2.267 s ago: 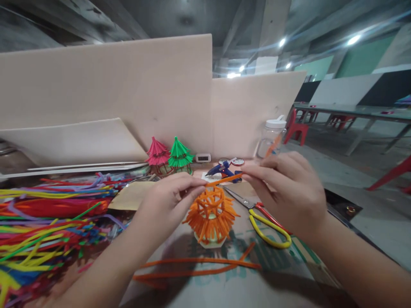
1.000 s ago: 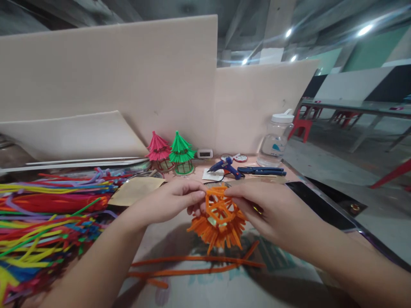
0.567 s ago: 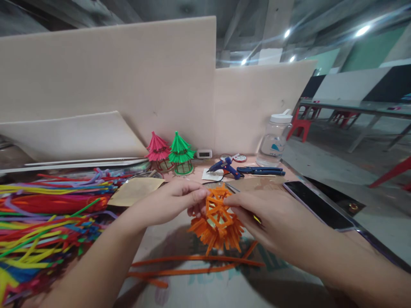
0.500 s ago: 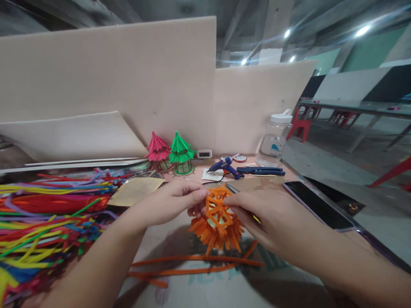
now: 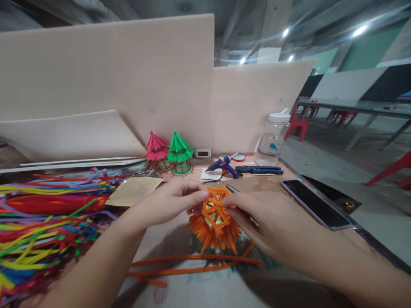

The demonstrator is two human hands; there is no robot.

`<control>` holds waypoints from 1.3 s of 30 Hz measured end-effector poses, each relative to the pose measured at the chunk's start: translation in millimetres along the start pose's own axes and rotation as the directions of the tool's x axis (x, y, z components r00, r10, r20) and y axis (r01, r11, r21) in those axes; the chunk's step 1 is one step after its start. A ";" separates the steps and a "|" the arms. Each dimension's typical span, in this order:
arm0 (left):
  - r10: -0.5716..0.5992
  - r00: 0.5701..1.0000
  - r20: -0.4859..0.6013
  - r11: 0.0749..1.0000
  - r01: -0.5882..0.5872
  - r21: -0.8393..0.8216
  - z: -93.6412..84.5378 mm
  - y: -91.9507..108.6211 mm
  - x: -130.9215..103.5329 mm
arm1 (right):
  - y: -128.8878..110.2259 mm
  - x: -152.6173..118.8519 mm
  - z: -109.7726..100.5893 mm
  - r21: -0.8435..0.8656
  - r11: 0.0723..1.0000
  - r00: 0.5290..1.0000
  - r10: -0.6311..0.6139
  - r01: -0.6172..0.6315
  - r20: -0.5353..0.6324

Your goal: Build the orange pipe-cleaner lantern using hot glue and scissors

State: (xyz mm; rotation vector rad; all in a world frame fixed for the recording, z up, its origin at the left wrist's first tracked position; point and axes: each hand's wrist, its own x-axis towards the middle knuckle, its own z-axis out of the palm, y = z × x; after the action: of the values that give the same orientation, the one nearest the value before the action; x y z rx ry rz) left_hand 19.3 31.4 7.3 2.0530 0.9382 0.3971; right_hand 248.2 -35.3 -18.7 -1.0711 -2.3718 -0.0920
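Right, nothing here I can read for certain. Out at the bench's back right corner, my clear bottle (image 5: 270, 147) carries a blue mark with a short line of dark lettering under it, too small and soft to spell out. Along the back edge, the little white display unit (image 5: 203, 153) has a dark window, any figures in it too tiny to tell. And down toward my near edge, big green characters are printed across the pale sheet (image 5: 205, 291), blurred and partly shadowed, so I can't name them.

Dim room; ceiling lamps flare in streaks; soft shadows beneath hands (image 5: 189, 199); edges stretched, slightly blurred.
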 end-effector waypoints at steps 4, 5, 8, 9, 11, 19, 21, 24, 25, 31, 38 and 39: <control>-0.002 1.000 -0.003 1.000 0.002 -0.003 -0.6 -2.8 1.1 | -0.5 -4.5 1.3 -0.074 0.997 1.000 -0.006 0.004 -0.020; -0.001 1.000 -0.002 1.000 0.001 -0.003 -0.7 -3.4 1.4 | -0.6 -6.6 1.2 -0.089 0.996 1.000 0.000 -0.001 -0.014; 0.000 1.000 0.002 1.000 0.000 -0.013 -0.5 -5.0 2.0 | -1.3 -13.5 -0.1 -0.106 0.994 0.999 0.032 -0.030 0.021; -0.002 1.000 0.006 1.000 0.002 -0.018 -0.4 -5.6 2.1 | -1.8 -15.2 -0.6 -0.095 0.995 0.999 0.038 -0.035 0.037; -0.008 1.000 0.013 1.000 0.008 -0.028 -0.3 -6.7 2.4 | -2.5 -16.8 -1.3 -0.064 0.997 0.996 0.043 -0.038 0.074; 0.006 1.000 -0.002 1.000 -0.006 -0.028 -1.7 -8.0 4.2 | 4.8 -9.6 -7.1 -0.082 0.991 0.991 0.108 -0.102 0.078; 0.013 1.000 -0.006 0.999 -0.013 -0.030 -1.8 -8.6 4.7 | 6.8 -9.4 -9.5 -0.096 0.990 0.992 0.107 -0.100 0.062; 0.021 1.000 -0.007 0.999 -0.021 -0.027 -1.9 -10.5 5.4 | 8.3 -9.1 -12.6 -0.109 0.991 0.995 0.089 -0.083 0.052; 0.021 1.000 -0.007 1.000 -0.021 -0.021 -1.9 -11.2 5.5 | 8.5 -8.7 -13.3 -0.111 0.990 0.995 0.089 -0.083 0.050; 0.033 0.999 0.006 0.999 -0.032 -0.026 -3.0 -15.3 6.4 | 9.4 -5.3 -12.7 -0.103 0.992 0.994 0.085 -0.078 0.064; 0.048 0.999 -0.002 0.998 -0.048 -0.036 -2.7 -17.8 7.4 | 12.9 -2.7 -10.0 -0.111 0.993 0.997 0.056 -0.050 0.048; 0.046 0.999 -0.001 0.998 -0.046 -0.039 -2.7 -18.3 7.5 | 13.6 -2.1 -10.3 -0.114 0.992 0.998 0.052 -0.046 0.043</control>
State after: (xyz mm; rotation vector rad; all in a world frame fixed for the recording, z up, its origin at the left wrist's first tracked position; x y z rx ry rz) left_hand 14.0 45.4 -5.9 2.0419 0.8775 0.4373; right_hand 263.6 -30.2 -13.1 -1.1956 -2.4036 -0.1878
